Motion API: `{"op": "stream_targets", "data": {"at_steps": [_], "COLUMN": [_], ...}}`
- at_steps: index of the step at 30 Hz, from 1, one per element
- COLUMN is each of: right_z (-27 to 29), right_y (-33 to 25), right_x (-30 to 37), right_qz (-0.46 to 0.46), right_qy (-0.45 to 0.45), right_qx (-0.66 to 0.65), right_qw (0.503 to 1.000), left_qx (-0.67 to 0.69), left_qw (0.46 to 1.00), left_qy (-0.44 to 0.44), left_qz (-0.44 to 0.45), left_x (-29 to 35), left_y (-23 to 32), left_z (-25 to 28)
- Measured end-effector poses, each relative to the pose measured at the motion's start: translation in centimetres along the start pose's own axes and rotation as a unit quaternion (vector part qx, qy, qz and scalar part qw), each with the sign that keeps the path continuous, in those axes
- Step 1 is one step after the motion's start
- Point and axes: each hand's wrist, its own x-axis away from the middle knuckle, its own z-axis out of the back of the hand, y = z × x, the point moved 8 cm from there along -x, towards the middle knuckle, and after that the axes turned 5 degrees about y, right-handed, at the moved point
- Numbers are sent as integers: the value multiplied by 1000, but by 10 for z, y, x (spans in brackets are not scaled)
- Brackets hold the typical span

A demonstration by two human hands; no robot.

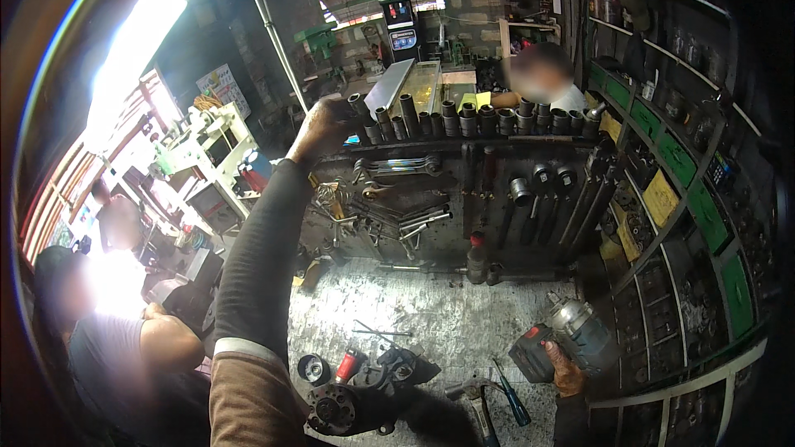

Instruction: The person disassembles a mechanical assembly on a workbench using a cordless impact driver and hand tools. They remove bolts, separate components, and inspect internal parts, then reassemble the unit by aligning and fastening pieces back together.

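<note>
While the fingers of the right hand [566,372] are closed around the impact wrench [586,333] at the right edge of the bench [331,314], its silver nose points toward the far edge, the long axis slanting slightly left. The left hand [325,126] is at the left end of the upright sockets [469,124] above the far edge; whether its fingers grip one cannot be determined. The bench surface is pale and worn. Green-fronted shelving [706,217] lines the room's right side.

Head-worn fisheye, looking down and forward over near workbench [464,310] toward farther block wall [474,10].
</note>
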Motion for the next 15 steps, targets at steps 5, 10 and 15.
{"op": "stream_targets", "data": {"at_steps": [5, 10, 15], "right_z": [-3, -9, -26], "right_y": [74, 103, 62], "right_x": [3, 11, 29], "right_qz": [-85, 234, 447], "right_qy": [-56, -51, 5], "right_qx": [-100, 232, 466], "right_qw": [990, 943, 763], "left_qx": [29, -73, -18], "left_qw": [999, 996, 995], "left_qy": [-19, 47, 98], "left_qz": [-8, -23, 6], "left_x": [7, 24, 49], "left_y": [-5, 12, 48], "left_z": [5, 41, 64]}}
